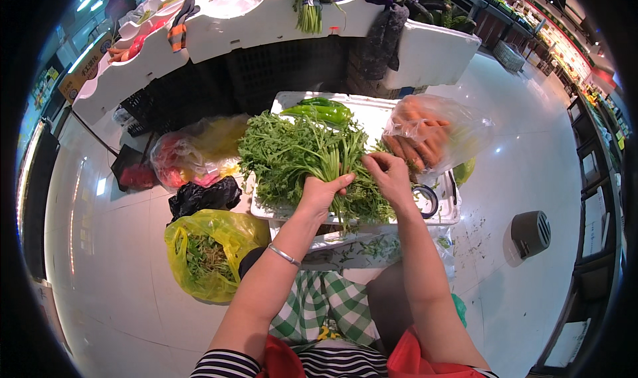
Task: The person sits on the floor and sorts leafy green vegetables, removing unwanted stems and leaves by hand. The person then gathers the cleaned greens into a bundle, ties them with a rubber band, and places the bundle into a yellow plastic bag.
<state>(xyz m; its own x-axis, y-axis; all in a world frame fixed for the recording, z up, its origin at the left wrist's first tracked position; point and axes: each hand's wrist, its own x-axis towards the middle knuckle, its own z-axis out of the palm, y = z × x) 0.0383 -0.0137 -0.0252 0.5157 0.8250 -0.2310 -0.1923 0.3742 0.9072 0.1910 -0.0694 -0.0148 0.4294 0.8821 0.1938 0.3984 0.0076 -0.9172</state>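
Observation:
My left hand (321, 191) is closed around the stems of a bunch of leafy greens (329, 161), thumb across the front. Just right of the stems is my right hand (388, 173), thumb and index finger drawn together; whether they pinch a sprig I cannot tell. More loose greens (284, 188) lie beneath, on a white foam box lid (369, 101). Long green peppers (319, 111) rest at its far side. A clear plastic bag of carrots (418, 139) sits on its right part, and a roll of dark tape (426, 202) lies near my right wrist.
A yellow plastic bag (174, 251) of trimmings stands on the floor at left, beside a black plastic bag (204, 201). Behind the lid runs a stand of white foam boxes (279, 22) with vegetables. A grey slotted container (531, 234) is on the floor at right, near dark shelving (593, 243).

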